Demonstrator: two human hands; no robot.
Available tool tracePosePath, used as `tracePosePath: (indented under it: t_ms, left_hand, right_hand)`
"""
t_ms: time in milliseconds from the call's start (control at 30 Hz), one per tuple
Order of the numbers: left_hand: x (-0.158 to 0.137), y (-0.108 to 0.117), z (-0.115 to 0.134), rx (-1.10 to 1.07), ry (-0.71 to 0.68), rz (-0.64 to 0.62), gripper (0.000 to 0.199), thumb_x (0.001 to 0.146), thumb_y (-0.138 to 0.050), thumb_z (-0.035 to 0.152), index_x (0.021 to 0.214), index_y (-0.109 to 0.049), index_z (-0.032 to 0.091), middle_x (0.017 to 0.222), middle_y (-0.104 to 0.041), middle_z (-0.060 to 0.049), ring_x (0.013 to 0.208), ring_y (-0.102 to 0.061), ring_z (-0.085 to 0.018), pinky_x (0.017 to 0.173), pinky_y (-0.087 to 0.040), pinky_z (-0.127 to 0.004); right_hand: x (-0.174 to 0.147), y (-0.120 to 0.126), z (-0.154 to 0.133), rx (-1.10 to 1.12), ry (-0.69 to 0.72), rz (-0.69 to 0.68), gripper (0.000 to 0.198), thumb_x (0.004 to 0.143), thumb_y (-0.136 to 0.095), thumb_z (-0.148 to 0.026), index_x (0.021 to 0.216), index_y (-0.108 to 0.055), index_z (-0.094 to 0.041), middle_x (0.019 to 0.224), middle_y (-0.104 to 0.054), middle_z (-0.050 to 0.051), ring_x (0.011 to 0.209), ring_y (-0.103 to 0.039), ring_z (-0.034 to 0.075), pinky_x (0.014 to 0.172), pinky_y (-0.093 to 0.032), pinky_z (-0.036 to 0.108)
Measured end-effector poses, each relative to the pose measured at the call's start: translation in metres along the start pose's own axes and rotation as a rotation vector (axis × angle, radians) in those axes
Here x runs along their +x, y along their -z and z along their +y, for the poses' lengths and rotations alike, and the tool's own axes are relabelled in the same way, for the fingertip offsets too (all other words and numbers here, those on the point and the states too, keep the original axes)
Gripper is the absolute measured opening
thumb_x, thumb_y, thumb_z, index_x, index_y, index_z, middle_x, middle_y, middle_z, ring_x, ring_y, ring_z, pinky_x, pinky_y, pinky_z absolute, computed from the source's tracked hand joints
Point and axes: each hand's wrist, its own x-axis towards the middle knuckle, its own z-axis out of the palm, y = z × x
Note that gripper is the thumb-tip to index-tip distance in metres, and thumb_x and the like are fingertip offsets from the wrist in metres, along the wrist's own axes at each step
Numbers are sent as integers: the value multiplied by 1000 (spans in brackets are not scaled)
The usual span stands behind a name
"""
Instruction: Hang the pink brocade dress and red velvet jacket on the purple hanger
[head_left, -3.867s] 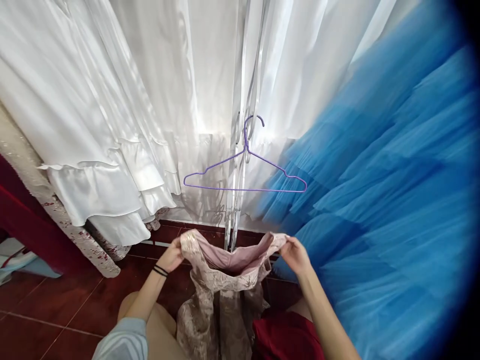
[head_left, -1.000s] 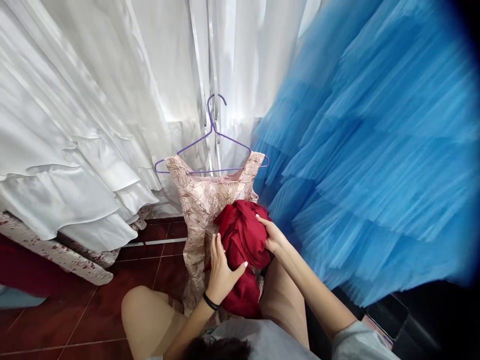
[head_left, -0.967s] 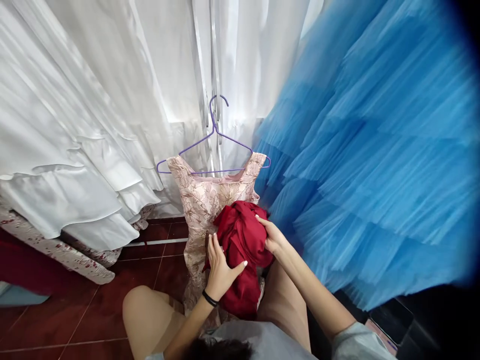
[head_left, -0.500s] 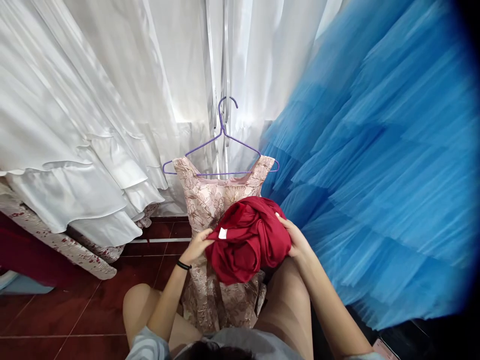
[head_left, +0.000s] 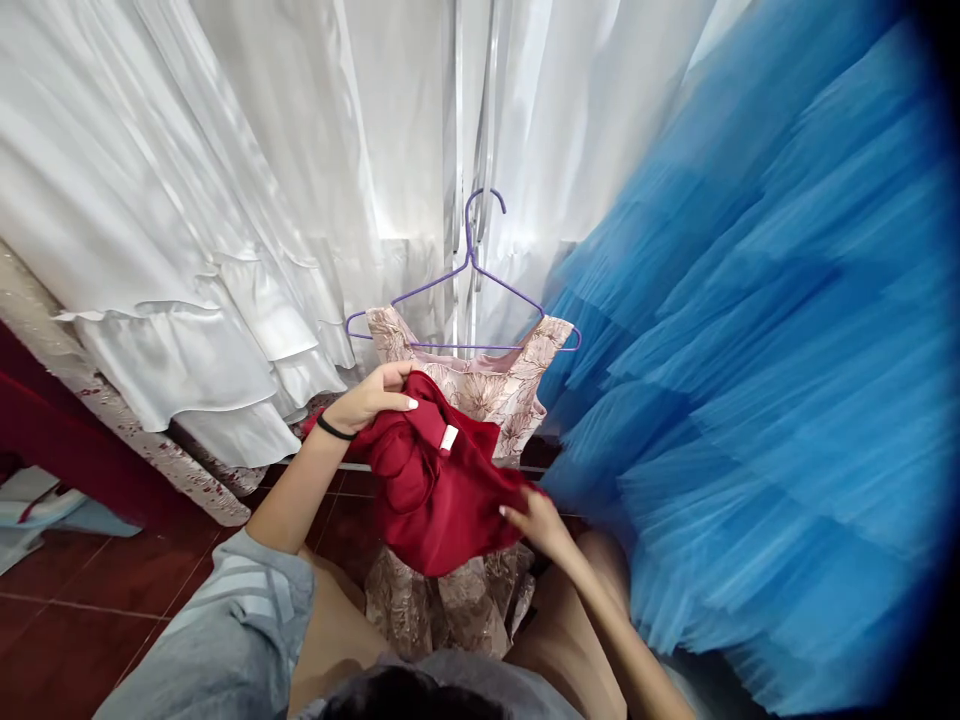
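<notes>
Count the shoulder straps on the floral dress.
2: the left strap near one end of the purple hanger, the right strap near the other. Neither seems hidden.

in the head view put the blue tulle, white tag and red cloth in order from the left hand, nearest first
1. Red cloth: in the left hand itself.
2. White tag: on the cloth, just right of the thumb tip.
3. Blue tulle: farthest, along the view's right side.
</notes>
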Motion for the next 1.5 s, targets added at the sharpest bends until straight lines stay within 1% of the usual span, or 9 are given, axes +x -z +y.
tracePosePath:
  t_ms: [167, 300, 500, 567, 700, 767, 900, 1200, 1500]
  left_hand:
    - [0, -13, 24, 308, 21, -118, 29, 59, -83, 24, 79, -64, 16, 80, -67, -2, 76, -63, -16, 72, -50, -26]
    - [-14, -1, 46, 493, 87, -140, 28, 63, -82, 30, 81, -65, 18, 86, -69, -4, 80, -65, -20, 71, -52, -29]
    - [-18, 52, 86, 1032, 63, 236, 21, 62, -79, 30, 65, -62, 19, 64, -59, 0, 74, -63, -24, 63, -46, -28]
    - [-16, 57, 99, 1242, -96, 435, 17, 63, -74, 20, 61, -57, 19, 60, -52, 1, 82, -63, -27, 72, -44, -30]
    - [-26, 49, 116, 1448, -417, 730, 10, 66, -60, 8, 68, -55, 16, 67, -47, 1, 85, -58, -22, 86, -38, -34]
    - [-32, 44, 116, 1402, -519, 806, 9, 67, -56, 6, 68, -53, 15, 66, -43, 3, 74, -51, -15, 81, -37, -30]
    - [-19, 25, 104, 1011, -527, 738, 12, 67, -55, 8, 63, -48, 16, 60, -43, 5, 59, -40, -8, 59, -31, -22]
    - [43, -50, 102, 900, -661, 533, 25, 69, -54, 0, 62, -40, 20, 58, -43, 6, 58, -46, -9, 58, -39, -23]
    - [-26, -18, 142, 1171, -645, 599, 19, 68, -67, 10, 65, -50, 18, 60, -49, 5, 57, -41, -8, 63, -41, -25]
  right_hand:
    - [63, -24, -59, -325, 477, 86, 77, 57, -81, -39, 128, -53, -43, 155, -38, -7, 153, -10, 31, 125, -19, 48]
    - [74, -4, -97, -424, 521, -279, 30, 69, -72, -40, 95, -67, -26, 108, -68, 4, 113, -60, 30, 103, -47, 44]
    - [37, 83, -199, -542, 652, -538, 34, 75, -69, -44, 63, -50, -19, 92, -65, 5, 82, -60, 18, 74, -48, 28]
    - [26, 100, -241, -729, 730, -322, 31, 78, -67, -41, 64, -48, -21, 73, -60, 2, 67, -53, 15, 65, -43, 28]
    - [19, 124, -300, -829, 1007, 557, 10, 84, -61, -27, 90, -59, -19, 86, -63, 6, 79, -57, 19, 78, -44, 33]
    - [22, 133, -307, -835, 1004, 726, 16, 90, -52, -21, 104, -60, -19, 98, -66, 10, 90, -60, 21, 84, -45, 35]
    - [21, 112, -274, -1155, 592, 505, 16, 87, -55, -15, 99, -64, -16, 97, -70, 13, 90, -64, 25, 79, -47, 36]
    - [-31, -60, -190, -710, 630, -54, 58, 86, -58, -52, 130, -50, -14, 93, -71, 11, 83, -67, 27, 71, -50, 35]
    - [23, 17, -266, -63, 697, -131, 19, 66, -46, -15, 75, -62, -17, 70, -62, -1, 71, -58, 16, 74, -51, 31]
